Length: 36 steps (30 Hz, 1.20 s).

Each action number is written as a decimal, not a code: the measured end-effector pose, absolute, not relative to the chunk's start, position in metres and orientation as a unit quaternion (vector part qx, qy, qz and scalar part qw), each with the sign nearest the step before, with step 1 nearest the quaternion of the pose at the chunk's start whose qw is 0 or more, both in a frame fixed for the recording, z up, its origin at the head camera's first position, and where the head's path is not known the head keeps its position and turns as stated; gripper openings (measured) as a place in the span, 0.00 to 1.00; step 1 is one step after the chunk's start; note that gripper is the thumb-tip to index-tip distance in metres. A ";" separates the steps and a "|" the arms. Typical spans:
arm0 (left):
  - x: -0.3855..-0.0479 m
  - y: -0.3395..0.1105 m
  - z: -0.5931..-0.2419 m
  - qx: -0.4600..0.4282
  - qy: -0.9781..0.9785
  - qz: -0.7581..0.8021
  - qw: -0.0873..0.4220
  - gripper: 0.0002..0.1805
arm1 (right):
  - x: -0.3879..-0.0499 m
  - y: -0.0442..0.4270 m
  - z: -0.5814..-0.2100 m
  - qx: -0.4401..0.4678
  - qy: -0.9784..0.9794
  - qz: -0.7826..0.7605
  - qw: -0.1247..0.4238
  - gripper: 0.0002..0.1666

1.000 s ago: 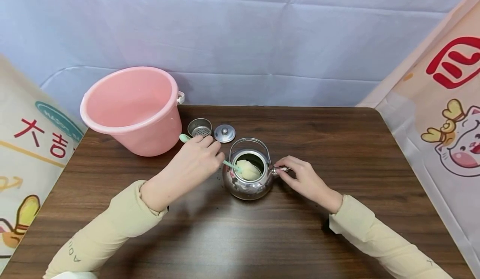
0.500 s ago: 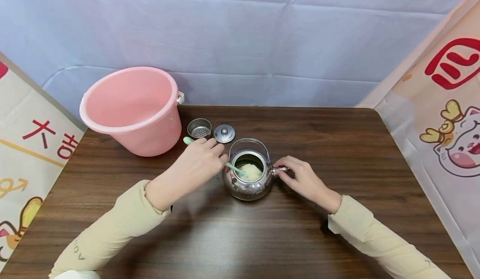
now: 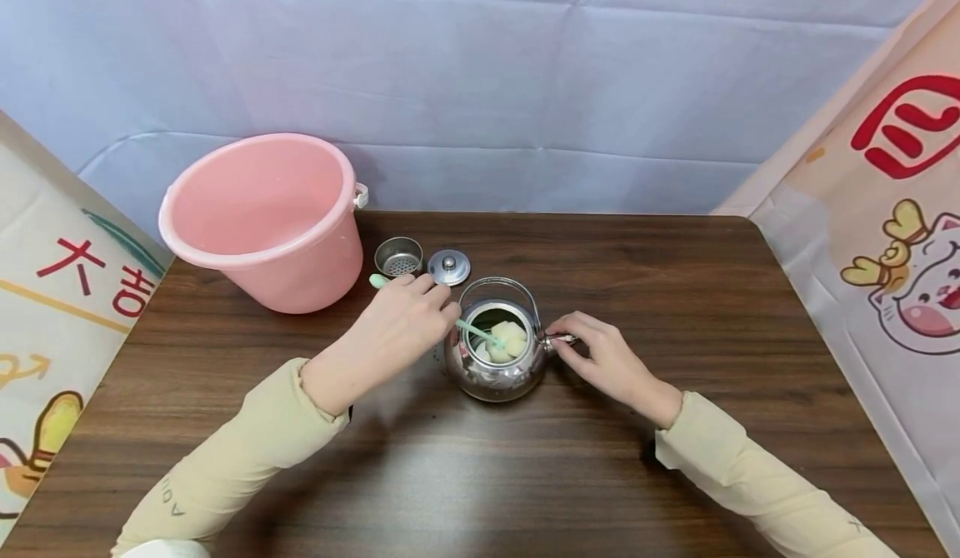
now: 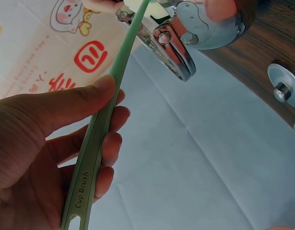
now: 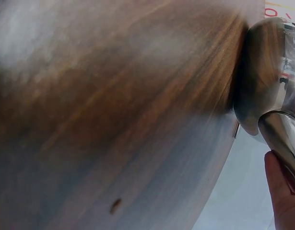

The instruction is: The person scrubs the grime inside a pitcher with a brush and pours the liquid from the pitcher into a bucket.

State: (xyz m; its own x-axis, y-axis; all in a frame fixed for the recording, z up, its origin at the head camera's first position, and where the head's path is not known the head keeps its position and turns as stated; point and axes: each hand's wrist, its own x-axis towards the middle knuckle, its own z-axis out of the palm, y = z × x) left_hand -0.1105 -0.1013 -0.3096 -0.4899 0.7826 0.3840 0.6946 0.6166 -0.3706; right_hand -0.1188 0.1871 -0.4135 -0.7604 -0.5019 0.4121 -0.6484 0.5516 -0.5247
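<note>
My left hand (image 3: 393, 321) grips a pale green cup brush (image 4: 101, 120), thumb on one side of the handle and fingers curled behind it. Its pale yellow sponge head (image 3: 510, 339) sits inside the mouth of a shiny steel kettle (image 3: 491, 385), partly hidden by the rim. The kettle stands upright with its hoop handle (image 3: 501, 281) raised. On the kettle's right side, my right hand (image 3: 603, 354) pinches the spout (image 5: 281, 136) between thumb and fingers. Only part of that hand shows in the right wrist view.
A large pink bucket (image 3: 300, 271) stands at the back left of the brown wooden table (image 3: 637, 283). Between bucket and kettle lie a small perforated steel strainer (image 3: 400, 256) and a round kettle lid (image 3: 449, 267). Fabric backdrops rise behind and at both sides.
The left hand and cup brush have shifted slightly to the right, and the sponge head has moved and turned inside the kettle. The right hand has stayed on the spout.
</note>
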 end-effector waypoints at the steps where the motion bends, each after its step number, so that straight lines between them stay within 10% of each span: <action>1: -0.111 -0.101 -0.310 -0.427 -0.861 0.083 0.264 0.04 | -0.119 0.187 -0.414 0.330 -0.874 0.341 0.108 0.08; 36: -0.101 -0.101 -0.306 -0.387 -0.873 0.086 0.284 0.06 | -0.120 0.187 -0.416 0.336 -0.868 0.346 0.121 0.08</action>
